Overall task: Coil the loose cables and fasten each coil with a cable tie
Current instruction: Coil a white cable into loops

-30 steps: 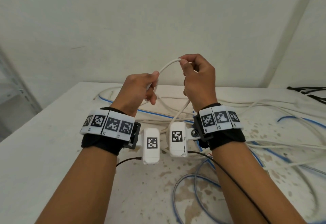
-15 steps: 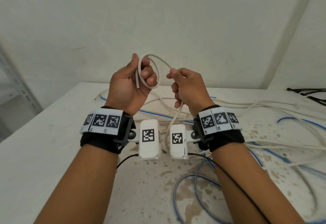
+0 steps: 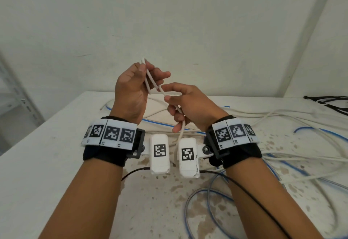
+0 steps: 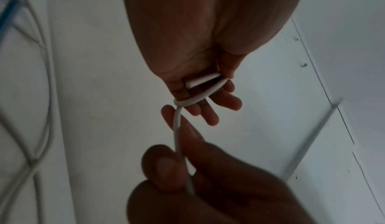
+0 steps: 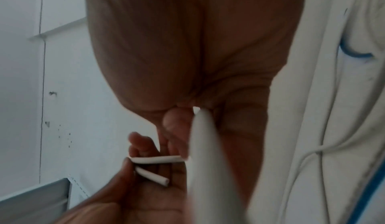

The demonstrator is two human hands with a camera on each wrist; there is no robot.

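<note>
Winding the first turns of the white cable (image 3: 150,80) is the step in hand, by my judgement, and it has barely begun. The left hand (image 3: 131,95) is raised above the bench (image 3: 47,163), its grip clamped on the cable: thumb and fingers pinch a small loop near the top, and the cut end (image 4: 202,80) lies across the palm just below that pinch. The right hand (image 3: 188,107), just beside and slightly lower, has its grip closed lightly on the same cable, which runs from the left grip down through the right fingers (image 4: 166,166) and drops towards the bench between the wrists.

To do this well, the left grip should keep the cut end trapped so the starting loop cannot spring open. The right grip should feed, not pull: let the cable slide through, then lay each new turn beside the last at the same size. A slight roll between the right fingertips would likely take out twist, since this cable looks stiff enough to fight back.

Beyond and to the right of both grips, more white cables and blue cables (image 3: 310,131) lie tangled on the bench; the trailing length may snag there, so draw slack gently. The black cable ties (image 3: 327,103) sit far right of the right grip, untouched.
</note>
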